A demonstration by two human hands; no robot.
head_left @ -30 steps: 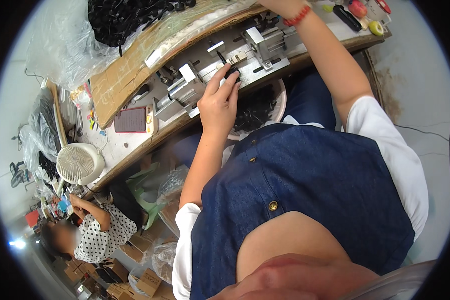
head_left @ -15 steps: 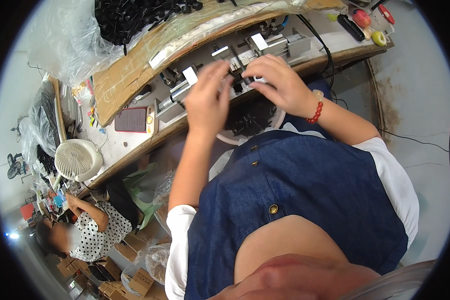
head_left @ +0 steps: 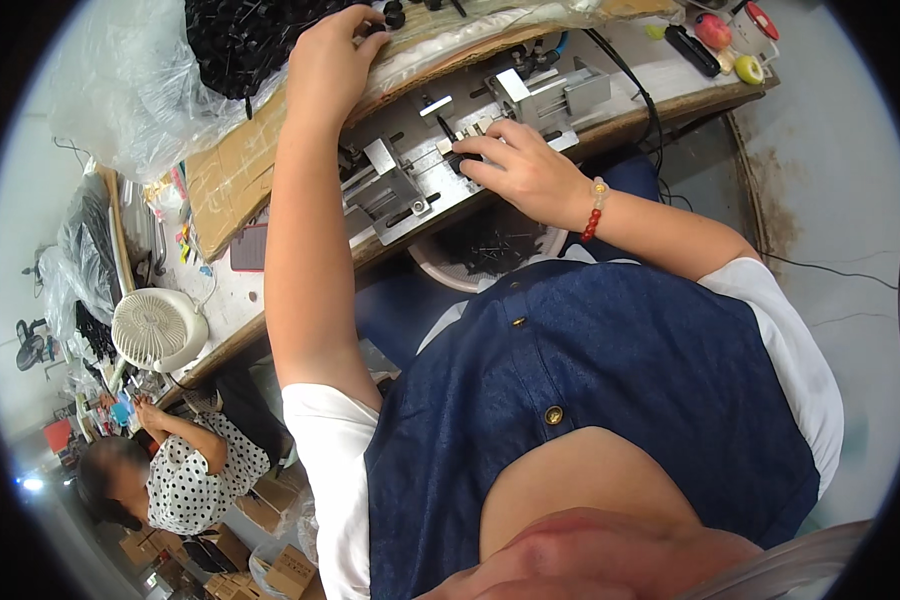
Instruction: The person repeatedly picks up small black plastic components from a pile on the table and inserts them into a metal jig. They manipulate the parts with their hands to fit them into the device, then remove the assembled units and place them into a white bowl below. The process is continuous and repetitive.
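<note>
My left hand reaches to the far side of the bench, at the edge of a heap of small black parts. Its thumb and fingers are apart, beside a few loose black pieces. My right hand is over the middle of a metal clamping fixture. Its thumb and forefinger close on a small black part there; the fingers hide some of it. Metal blocks and cylinders flank this spot on both sides.
A cardboard sheet edges the heap beside clear plastic. Below the bench is a round basket with black pieces. A white fan and a phone are left; fruit and black cables lie right. A co-worker sits lower left.
My left hand has left the fixture and moved up and left to the heap of black parts. My right hand has shifted slightly left and lower, staying at the fixture.
</note>
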